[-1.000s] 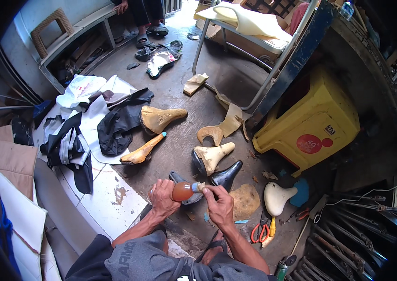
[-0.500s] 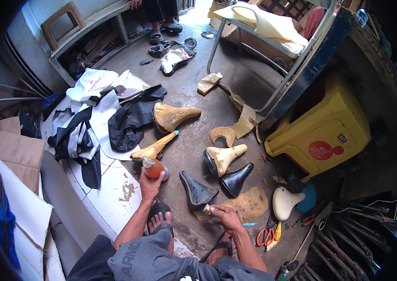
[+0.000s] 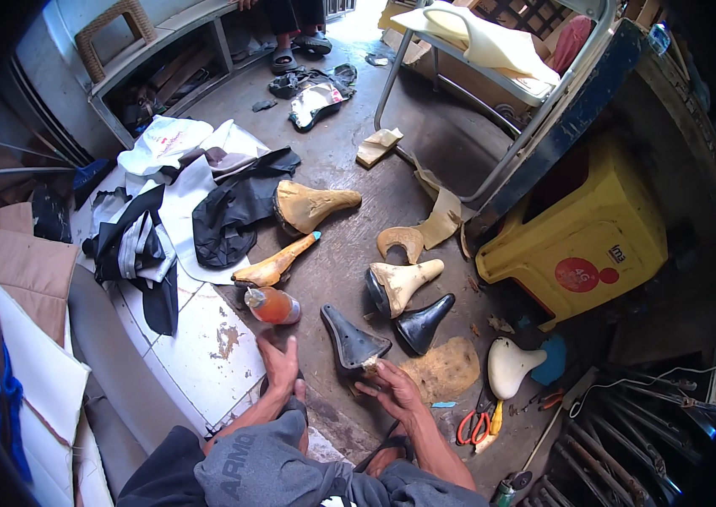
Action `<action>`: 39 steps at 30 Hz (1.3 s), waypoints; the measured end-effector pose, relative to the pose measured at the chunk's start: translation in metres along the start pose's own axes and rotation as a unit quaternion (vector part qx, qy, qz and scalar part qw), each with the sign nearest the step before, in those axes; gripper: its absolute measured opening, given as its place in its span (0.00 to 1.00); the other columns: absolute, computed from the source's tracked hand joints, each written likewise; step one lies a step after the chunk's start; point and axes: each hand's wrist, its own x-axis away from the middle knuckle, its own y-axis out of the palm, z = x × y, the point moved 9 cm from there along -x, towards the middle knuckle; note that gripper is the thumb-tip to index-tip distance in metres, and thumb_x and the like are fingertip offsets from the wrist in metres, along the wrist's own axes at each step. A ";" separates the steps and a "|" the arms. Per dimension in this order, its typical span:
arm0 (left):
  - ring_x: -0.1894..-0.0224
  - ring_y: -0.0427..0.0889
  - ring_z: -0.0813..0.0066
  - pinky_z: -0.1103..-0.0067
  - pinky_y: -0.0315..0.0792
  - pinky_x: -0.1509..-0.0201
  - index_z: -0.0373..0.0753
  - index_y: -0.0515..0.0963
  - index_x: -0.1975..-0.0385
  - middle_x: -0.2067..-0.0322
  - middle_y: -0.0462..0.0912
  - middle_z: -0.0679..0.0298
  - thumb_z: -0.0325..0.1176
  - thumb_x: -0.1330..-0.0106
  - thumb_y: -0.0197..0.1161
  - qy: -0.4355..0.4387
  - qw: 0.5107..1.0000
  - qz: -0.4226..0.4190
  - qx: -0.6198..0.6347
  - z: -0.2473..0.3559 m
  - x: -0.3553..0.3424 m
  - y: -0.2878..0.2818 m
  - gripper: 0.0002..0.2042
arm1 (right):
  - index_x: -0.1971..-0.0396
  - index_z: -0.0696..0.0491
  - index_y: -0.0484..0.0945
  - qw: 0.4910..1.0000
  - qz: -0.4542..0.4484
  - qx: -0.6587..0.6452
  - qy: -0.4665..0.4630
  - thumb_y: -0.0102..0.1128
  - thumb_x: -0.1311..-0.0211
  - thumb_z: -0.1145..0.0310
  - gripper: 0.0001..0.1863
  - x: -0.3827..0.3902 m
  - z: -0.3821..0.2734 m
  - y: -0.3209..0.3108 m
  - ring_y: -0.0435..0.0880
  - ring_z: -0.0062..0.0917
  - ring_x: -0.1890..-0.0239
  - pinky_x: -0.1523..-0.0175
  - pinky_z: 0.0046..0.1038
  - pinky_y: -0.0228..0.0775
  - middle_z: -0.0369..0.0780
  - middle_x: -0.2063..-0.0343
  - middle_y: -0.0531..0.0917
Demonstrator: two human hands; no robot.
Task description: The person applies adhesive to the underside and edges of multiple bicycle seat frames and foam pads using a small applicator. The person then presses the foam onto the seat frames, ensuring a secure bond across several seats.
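Note:
My left hand (image 3: pixel 280 362) is empty with its thumb and fingers apart, just below a clear bottle of orange liquid (image 3: pixel 273 306) that stands on the floor. Between the fingertips of my right hand (image 3: pixel 395 392) is a small pale yellow scrap (image 3: pixel 370 363), right at the wide end of a black bicycle saddle shell (image 3: pixel 353 336). I cannot tell whether the scrap touches the shell. Beside it lie a glossy black saddle (image 3: pixel 425 324) and a cream foam-covered saddle (image 3: pixel 405 282). Beyond the bottle are a narrow yellowish saddle (image 3: pixel 277 260) and a wider tan one (image 3: pixel 315 208).
Orange-handled scissors (image 3: pixel 474 427) and a white saddle (image 3: pixel 511 368) lie to the right, near metal rods (image 3: pixel 620 448). A yellow plastic stool (image 3: pixel 582 241) rests on its side. Black and white sheets (image 3: pixel 231 215) cover the left floor. A person's feet (image 3: pixel 299 52) show at the far end.
My left hand has let go of the bottle and drawn back toward me, leaving it standing. My right hand has moved slightly up toward the black saddle shell.

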 end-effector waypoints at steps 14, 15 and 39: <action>0.41 0.79 0.60 0.61 0.69 0.31 0.39 0.67 0.35 0.40 0.77 0.58 0.31 0.26 0.54 -0.375 0.610 -0.466 0.520 -0.014 0.082 0.163 0.21 | 0.44 0.55 0.75 0.996 -0.038 -0.072 -0.036 0.60 0.29 0.64 0.18 0.022 -0.024 0.026 0.75 0.40 0.38 0.33 0.53 0.67 0.42 0.43 0.78; 0.40 0.79 0.62 0.61 0.70 0.32 0.42 0.69 0.36 0.41 0.78 0.60 0.29 0.28 0.57 -0.344 0.623 -0.472 0.520 -0.009 0.083 0.162 0.21 | 0.43 0.56 0.75 0.996 -0.045 -0.070 -0.041 0.59 0.29 0.64 0.19 0.024 -0.026 0.026 0.75 0.40 0.38 0.33 0.53 0.67 0.43 0.43 0.78; 0.48 0.82 0.71 0.77 0.73 0.43 0.34 0.83 0.53 0.48 0.82 0.62 0.19 0.34 0.60 0.231 0.832 -0.447 0.232 0.144 0.045 0.086 0.12 | 0.53 0.66 0.81 0.917 -0.031 0.352 -0.185 0.59 0.32 0.67 0.17 0.087 -0.137 0.041 0.84 0.32 0.53 0.46 0.34 0.76 0.46 0.55 0.85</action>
